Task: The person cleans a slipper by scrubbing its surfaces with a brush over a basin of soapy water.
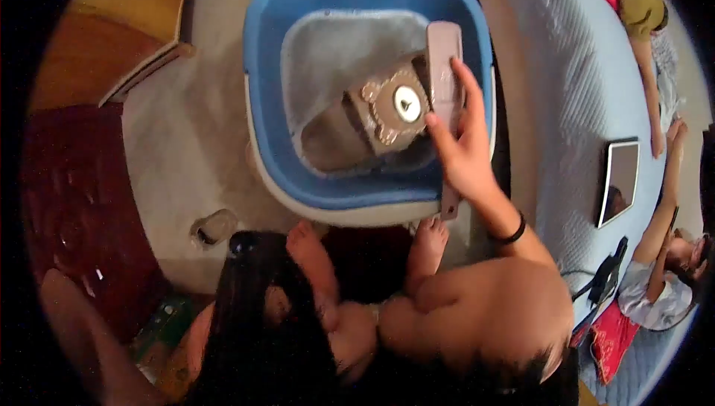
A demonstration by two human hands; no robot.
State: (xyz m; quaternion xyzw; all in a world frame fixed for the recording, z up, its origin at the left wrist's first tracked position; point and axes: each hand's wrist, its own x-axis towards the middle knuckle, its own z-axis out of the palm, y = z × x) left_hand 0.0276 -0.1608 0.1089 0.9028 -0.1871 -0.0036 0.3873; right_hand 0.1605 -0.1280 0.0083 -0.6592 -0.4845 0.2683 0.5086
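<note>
A blue washing tub [268,108] with a pale rim stands on the floor, with cloudy water in it. In the tub lies a brown slipper [335,138], its strap decorated with a bear-shaped piece and a white oval. My right hand [465,134] is closed around a pink long-handled brush [445,56] at the tub's right side, thumb on one edge and fingers on the other. The brush shows its back; any bristles are hidden. Its narrow handle end overlaps the near rim. My left hand does not show; a dim limb appears at the lower left.
Bare feet [428,246] are at the near side of the tub. On the right, a bed with a pale blue cover [566,93] holds a tablet [620,183] and other people [655,291]. Wooden furniture [119,30] stands at left. A small clear object [214,229] lies on the floor.
</note>
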